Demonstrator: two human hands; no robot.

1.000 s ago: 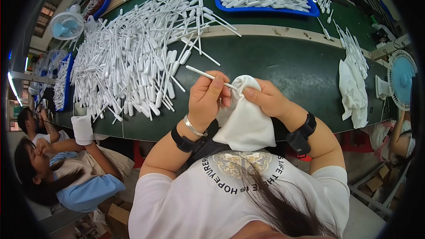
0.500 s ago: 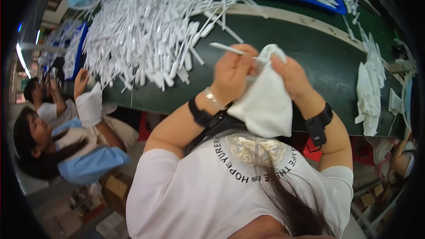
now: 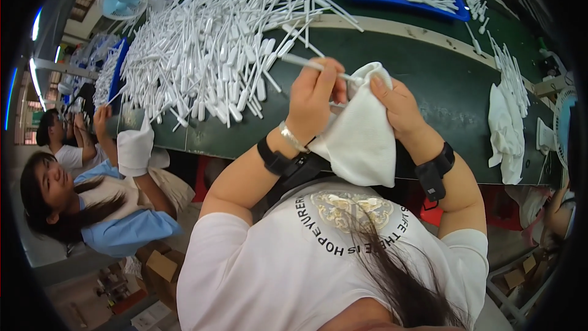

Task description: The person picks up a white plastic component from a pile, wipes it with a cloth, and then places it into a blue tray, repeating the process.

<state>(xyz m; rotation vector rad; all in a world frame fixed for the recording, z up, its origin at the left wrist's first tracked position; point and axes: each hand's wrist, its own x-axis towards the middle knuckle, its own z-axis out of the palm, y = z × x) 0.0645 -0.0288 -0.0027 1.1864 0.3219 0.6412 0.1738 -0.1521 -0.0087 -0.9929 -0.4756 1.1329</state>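
Note:
My left hand (image 3: pixel 317 89) is closed, pinching a slim white plastic stick (image 3: pixel 296 59) between thumb and fingers. One end of the stick points up to the left. The other end reaches to the folded top of a white cloth (image 3: pixel 361 138). My right hand (image 3: pixel 398 103) grips that cloth near its top, thumb on the near side, and the rest hangs down in front of my shirt. Whether the stick's far end is wrapped in the fold is hard to see. Both hands are above the green tabletop (image 3: pixel 441 86).
A large heap of similar white sticks (image 3: pixel 208 49) with wider ends covers the table's left. Behind the wooden strip (image 3: pixel 416 37) is a blue tray (image 3: pixel 460 13) of sticks. At right lie another white cloth (image 3: pixel 507 138) and more sticks (image 3: pixel 513 76). A co-worker (image 3: pixel 131 193) sits at left.
The stick and cloth have shifted slightly left with my hands. My left hand looks sharper and a little lower on the left. The co-worker's cloth-covered hand has moved slightly right.

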